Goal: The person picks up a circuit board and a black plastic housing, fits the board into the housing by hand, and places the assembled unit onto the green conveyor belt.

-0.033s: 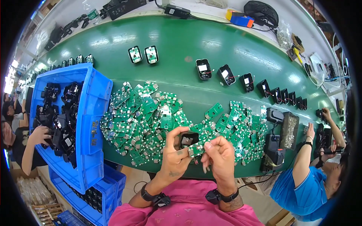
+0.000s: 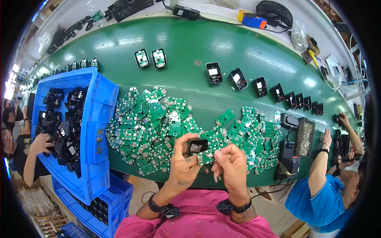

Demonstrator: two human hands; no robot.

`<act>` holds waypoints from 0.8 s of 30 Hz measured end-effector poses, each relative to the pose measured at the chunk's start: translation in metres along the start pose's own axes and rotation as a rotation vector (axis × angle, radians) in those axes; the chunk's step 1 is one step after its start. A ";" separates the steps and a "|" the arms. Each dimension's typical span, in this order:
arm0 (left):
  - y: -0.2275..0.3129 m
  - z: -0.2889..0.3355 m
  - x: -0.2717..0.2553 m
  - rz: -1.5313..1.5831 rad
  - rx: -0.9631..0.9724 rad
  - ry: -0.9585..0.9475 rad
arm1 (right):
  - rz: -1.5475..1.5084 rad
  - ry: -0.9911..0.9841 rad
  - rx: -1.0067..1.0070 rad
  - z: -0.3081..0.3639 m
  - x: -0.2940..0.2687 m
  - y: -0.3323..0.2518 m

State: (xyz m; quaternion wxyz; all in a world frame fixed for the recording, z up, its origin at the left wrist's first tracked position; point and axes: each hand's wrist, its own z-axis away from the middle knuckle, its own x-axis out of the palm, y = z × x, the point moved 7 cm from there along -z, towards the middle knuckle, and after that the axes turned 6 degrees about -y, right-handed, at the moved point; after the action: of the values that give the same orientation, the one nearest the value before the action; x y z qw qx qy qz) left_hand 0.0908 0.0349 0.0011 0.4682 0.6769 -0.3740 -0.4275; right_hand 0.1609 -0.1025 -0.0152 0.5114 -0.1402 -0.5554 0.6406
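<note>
My left hand [image 2: 183,167] is wrapped round a small open black plastic housing [image 2: 198,145], its hollow facing up. Between the thumb and fingers of my right hand [image 2: 231,164] is the right end of a green circuit board [image 2: 205,158]. That board lies across the near side of the housing, its left end by my left fingers; whether it touches the rim I cannot tell. Just beyond both hands spreads a heap of loose green circuit boards [image 2: 147,119], which continues to the right behind my right hand.
At left, a blue crate [image 2: 93,131] holds black parts; another person's hand [image 2: 41,143] reaches in. Black housings [image 2: 214,74] line the green table [image 2: 178,47]; two housings with boards [image 2: 159,58] stand farther left. Right are a tray of small metal parts [image 2: 304,138] and a blue-shirted person [image 2: 317,202].
</note>
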 end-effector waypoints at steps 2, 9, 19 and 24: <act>0.005 -0.005 -0.003 -0.060 0.036 -0.039 | 0.094 -0.019 0.061 0.001 -0.002 0.005; -0.012 -0.002 0.007 0.125 -0.186 -0.200 | 0.160 0.036 0.049 0.001 -0.001 0.008; -0.016 0.003 0.008 0.630 -0.308 -0.176 | 0.466 0.107 -0.103 0.009 0.000 0.001; -0.011 0.006 0.007 0.498 -0.291 -0.131 | 0.578 0.109 -0.327 0.018 0.018 -0.028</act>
State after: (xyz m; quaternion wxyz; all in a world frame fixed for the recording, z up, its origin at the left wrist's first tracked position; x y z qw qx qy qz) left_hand 0.0891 0.0293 -0.0121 0.6256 0.4612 -0.4927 -0.3913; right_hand 0.1540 -0.1022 0.0220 0.3085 -0.4060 -0.5598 0.6531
